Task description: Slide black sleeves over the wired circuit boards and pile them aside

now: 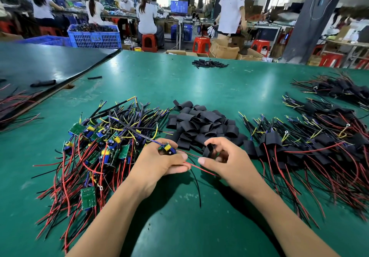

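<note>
A wired circuit board (168, 149) sits gripped in the left hand (159, 162), while the right hand (221, 161) pinches a black sleeve (208, 150) just beside it, above the green tabletop (199, 85). Loose sleeves (203, 123) lie heaped behind, finished boards (319, 137) right.

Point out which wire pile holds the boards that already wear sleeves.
The right-hand pile: black sleeves cover its boards, while the left-hand pile shows bare green boards.

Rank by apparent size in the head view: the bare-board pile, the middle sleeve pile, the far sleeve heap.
1. bare-board pile
2. middle sleeve pile
3. far sleeve heap; it lies farthest from the camera, so true size is unsure.
</note>
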### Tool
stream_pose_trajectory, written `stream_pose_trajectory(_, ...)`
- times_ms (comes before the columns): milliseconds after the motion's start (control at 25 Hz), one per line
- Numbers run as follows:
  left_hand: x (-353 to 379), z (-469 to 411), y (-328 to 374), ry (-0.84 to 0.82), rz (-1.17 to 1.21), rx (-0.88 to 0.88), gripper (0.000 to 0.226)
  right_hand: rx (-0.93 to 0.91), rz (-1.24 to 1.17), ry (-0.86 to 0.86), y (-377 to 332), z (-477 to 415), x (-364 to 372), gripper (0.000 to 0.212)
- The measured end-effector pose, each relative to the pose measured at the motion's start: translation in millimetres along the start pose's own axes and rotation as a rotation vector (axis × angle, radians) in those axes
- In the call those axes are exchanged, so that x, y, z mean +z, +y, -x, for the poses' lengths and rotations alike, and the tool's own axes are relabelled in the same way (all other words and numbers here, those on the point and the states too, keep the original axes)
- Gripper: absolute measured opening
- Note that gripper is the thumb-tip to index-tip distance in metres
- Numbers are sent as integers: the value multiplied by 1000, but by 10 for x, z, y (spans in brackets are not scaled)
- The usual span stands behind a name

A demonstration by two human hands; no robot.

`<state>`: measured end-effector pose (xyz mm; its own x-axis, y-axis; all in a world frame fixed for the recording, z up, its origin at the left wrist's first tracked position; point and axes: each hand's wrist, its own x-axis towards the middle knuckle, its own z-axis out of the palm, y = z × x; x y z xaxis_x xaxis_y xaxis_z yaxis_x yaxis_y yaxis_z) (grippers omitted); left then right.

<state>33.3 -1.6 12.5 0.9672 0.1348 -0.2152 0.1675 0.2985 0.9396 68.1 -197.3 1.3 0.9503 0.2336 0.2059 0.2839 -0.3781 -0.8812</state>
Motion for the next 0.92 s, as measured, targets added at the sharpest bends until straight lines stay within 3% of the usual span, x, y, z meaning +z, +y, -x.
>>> stream_pose_trajectory(240,-9,-35,38,111,203,95,32,87,-410,218,22,-122,-206,20)
stream_pose_trajectory(440,53,-29,42,176,312,199,28,174,-678,347,24,-143,-146,24)
stream_pose_trajectory(680,76,-36,60,207,560,244,27,194,-693,277,43,-105,-27,30)
stream_pose_trajectory(920,64,-42,73,200,632,238,28,200,-782,220,9,-77,-15,39)
